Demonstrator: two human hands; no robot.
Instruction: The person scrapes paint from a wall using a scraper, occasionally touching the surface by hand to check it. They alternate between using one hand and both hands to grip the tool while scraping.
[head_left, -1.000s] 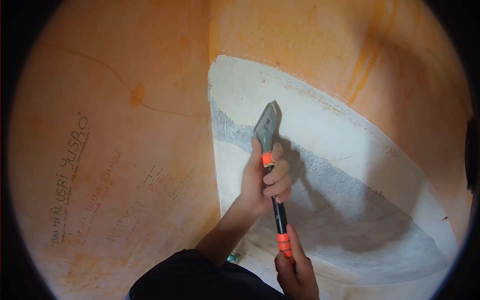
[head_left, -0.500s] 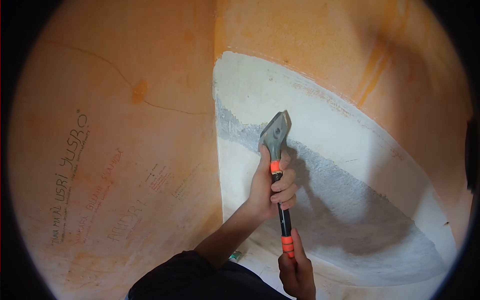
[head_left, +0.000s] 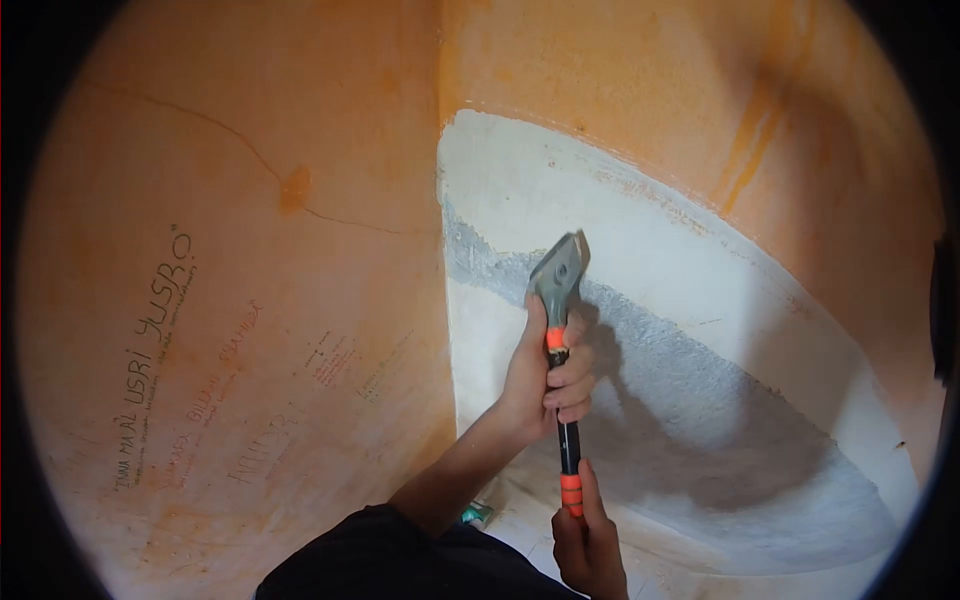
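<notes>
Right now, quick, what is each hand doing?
Left hand: closed around the upper handle of the scraper.
Right hand: closed around the scraper's lower handle end.

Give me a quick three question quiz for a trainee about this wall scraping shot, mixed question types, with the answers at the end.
1. True or false: both hands hold the scraper.
2. Which hand grips nearer the blade? A) left hand B) right hand
3. Fill in: the blade rests against the ______ band of bared wall.

Key: 1. True. 2. A; the right hand holds the handle's lower end. 3. Grey; white patch lies above it, orange paint beyond.
</notes>
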